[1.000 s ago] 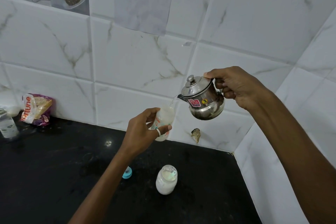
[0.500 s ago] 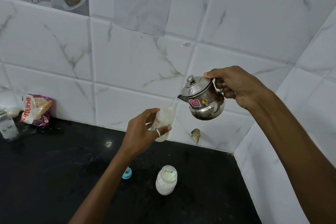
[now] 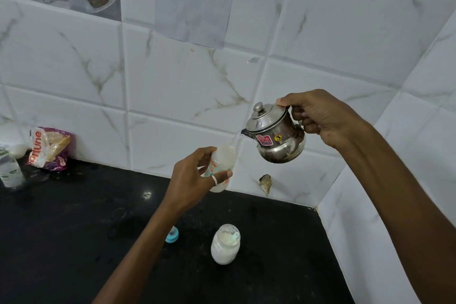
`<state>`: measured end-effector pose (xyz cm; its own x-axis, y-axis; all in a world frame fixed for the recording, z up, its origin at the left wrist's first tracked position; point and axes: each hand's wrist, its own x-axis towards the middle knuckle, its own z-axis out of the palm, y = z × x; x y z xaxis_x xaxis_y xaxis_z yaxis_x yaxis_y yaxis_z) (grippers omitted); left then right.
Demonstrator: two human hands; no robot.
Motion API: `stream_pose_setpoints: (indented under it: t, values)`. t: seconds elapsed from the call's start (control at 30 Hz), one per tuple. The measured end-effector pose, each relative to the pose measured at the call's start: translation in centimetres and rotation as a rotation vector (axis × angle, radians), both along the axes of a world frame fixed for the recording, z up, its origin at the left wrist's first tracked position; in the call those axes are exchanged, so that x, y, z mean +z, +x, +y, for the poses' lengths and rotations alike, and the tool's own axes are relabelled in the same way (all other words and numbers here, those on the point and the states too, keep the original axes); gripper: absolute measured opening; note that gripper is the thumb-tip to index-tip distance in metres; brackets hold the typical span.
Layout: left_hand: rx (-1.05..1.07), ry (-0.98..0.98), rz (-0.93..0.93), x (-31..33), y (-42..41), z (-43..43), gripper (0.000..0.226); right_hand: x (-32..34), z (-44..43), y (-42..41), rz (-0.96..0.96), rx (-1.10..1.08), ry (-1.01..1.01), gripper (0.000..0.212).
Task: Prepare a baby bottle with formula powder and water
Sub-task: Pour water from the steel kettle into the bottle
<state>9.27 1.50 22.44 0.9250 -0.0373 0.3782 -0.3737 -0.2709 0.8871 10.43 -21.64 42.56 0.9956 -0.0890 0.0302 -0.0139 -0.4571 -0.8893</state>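
The baby bottle (image 3: 220, 166) is held up above the black counter (image 3: 61, 242) by the left hand (image 3: 195, 180). The kettle (image 3: 277, 136) is gripped by the right hand (image 3: 320, 118), and water is poured in.

Kettle (image 3: 277, 134) right of the raised bottle (image 3: 222, 168), above jar (image 3: 225, 244) on counter (image 3: 61, 242).

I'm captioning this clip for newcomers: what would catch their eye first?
The steel kettle, tilted in the right hand at centre right, pours a thin stream into the baby bottle held up by the left hand. Below them, an open jar of white powder stands on the black counter.
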Motion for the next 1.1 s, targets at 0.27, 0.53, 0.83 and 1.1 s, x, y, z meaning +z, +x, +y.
stream_pose_setpoints:
  t: [0.27, 0.53, 0.83, 1.1]
  values:
    - [0.021, 0.004, -0.001, -0.01, 0.05, -0.15, 0.068, 0.11, 0.06, -0.25, 0.005, -0.003, 0.008, 0.017]
    - [0.023, 0.008, -0.004, -0.09, 0.14, -0.35, 0.068, -0.13, -0.25, 0.11, 0.005, -0.007, 0.005, 0.014]
    - [0.016, 0.006, 0.007, -0.02, 0.39, -0.55, 0.071, -0.03, -0.30, 0.21, 0.005, -0.009, 0.012, 0.016]
    - [0.017, 0.013, 0.012, -0.02, 0.51, -0.79, 0.069, -0.20, -0.49, 0.43, 0.015, -0.016, 0.021, 0.019]
